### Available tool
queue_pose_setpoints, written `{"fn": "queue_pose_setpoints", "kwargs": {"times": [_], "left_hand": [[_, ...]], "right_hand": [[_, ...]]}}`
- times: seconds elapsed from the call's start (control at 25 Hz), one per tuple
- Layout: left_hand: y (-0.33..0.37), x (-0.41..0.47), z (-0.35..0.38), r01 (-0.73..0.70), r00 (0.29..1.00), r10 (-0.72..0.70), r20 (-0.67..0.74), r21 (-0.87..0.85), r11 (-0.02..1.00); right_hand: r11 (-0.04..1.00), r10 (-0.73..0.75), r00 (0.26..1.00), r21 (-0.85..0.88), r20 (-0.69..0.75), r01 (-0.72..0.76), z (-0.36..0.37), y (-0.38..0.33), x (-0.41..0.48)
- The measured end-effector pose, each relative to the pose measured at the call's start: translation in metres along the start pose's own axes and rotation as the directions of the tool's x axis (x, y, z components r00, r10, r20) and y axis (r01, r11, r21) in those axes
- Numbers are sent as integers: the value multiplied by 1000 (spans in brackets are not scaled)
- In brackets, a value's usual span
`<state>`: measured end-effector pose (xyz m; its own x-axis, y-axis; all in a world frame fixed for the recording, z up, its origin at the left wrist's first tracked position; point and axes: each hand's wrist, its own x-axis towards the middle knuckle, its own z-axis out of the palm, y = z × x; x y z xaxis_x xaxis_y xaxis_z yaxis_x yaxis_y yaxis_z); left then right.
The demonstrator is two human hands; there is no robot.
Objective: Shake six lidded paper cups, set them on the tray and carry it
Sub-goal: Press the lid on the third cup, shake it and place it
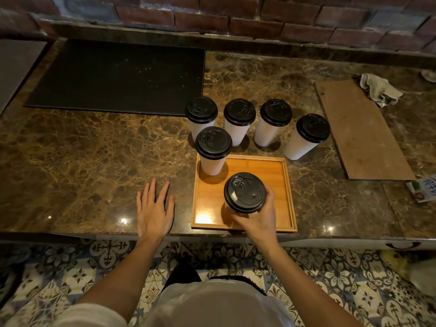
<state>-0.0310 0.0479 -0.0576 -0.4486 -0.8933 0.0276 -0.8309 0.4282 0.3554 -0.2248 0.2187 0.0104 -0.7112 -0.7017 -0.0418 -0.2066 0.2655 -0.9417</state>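
Note:
A square wooden tray (280,192) lies on the marble counter near its front edge. One white paper cup with a black lid (213,147) stands in the tray's far left corner. My right hand (259,220) grips a second lidded cup (245,192) over the tray's near middle; whether the cup touches the tray is hidden. Several more lidded cups stand in a row on the counter behind the tray, from the leftmost cup (201,112) to the rightmost cup (309,135). My left hand (154,208) rests flat on the counter, fingers spread, left of the tray.
A black mat (113,76) covers the counter's far left. A wooden board (361,131) lies to the right with a crumpled cloth (379,89) at its far end. A small packet (423,191) sits at the right edge. A brick wall backs the counter.

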Motion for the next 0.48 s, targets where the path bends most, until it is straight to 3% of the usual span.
{"fn": "queue_pose_setpoints", "kwargs": {"times": [0.48], "left_hand": [[5, 0, -7, 14, 999, -14, 28, 11, 1000]], "right_hand": [[1000, -8, 991, -26, 135, 12, 55, -20, -6]]}}
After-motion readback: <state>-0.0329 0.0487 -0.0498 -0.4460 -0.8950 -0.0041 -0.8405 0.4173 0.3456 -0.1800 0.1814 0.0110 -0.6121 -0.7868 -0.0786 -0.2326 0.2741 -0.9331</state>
